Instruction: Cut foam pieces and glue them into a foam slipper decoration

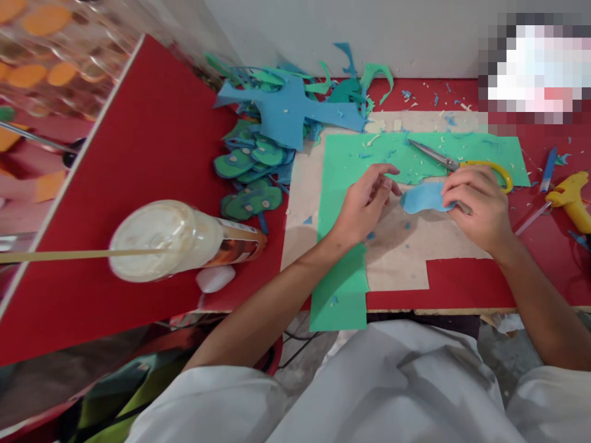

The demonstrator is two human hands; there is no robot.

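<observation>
A blue wavy-edged piece of craft foam [422,198] is held by its right end between the thumb and fingers of my right hand [475,206]. Just left of it, my left hand [367,200] hovers with loosely bent fingers and nothing visible in them. Yellow-handled scissors [443,160] lie behind my right hand on an L-shaped green foam sheet [341,160]. Under both hands is a pale, scrap-strewn board [397,264].
At the back left, blue and green foam offcuts [286,111] sit above stacked green-and-blue cut shapes [252,200]. A lidded cup [152,243] stands left. On the right are a yellow glue gun [570,200] and a blue cutter-like tool [549,167]. The table [471,280] is red.
</observation>
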